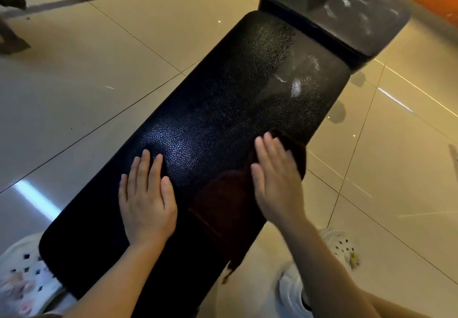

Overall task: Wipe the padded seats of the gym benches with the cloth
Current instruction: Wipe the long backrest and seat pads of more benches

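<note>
On the long black textured-leather bench pad (210, 109): left hand (146, 201), flat, fingers straight, pressing bare padding, holding nothing. Right hand (277, 181), fingers straight, pressing a dark brown cloth (223, 208) spread at the pad's near right edge. Far end: smaller grey-sheened seat pad (347, 12). Beneath: glossy beige tiled floor (86, 82).

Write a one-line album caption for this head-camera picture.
Right hand presses a dark cloth flat on the black bench pad; left hand braces.
</note>
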{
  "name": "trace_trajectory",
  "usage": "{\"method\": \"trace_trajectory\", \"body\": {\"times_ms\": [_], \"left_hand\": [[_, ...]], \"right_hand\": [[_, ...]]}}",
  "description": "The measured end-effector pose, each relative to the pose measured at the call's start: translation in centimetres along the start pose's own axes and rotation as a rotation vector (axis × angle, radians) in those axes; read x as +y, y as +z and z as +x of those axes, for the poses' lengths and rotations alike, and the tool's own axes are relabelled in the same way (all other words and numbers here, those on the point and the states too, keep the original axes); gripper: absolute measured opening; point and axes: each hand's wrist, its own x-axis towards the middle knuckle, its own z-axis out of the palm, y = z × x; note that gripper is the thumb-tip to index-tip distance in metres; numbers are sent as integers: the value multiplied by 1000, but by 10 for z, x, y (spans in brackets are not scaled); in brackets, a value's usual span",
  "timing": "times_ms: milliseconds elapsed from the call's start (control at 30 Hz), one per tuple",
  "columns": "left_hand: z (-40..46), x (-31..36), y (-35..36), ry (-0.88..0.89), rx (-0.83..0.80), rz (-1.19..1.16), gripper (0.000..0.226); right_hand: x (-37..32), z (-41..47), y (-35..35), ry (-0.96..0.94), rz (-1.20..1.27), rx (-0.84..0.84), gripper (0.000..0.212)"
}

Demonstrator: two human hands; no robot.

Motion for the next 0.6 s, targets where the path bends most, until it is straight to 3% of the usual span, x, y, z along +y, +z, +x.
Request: {"method": "trace_trajectory", "body": {"times_ms": [167, 300, 467, 600], "left_hand": [[-1, 1, 0, -5, 10, 16, 57], [-1, 0, 2, -7, 18, 17, 56], [0, 2, 2, -16, 23, 18, 56], [0, 0, 3, -5, 46, 13, 56]], "right_hand": [[39, 78, -25, 258, -84, 59, 61], [25, 75, -14, 346, -62, 105, 60], [-24, 17, 5, 134, -49, 72, 61], [-74, -21, 22, -256, 18, -112, 57]]}}
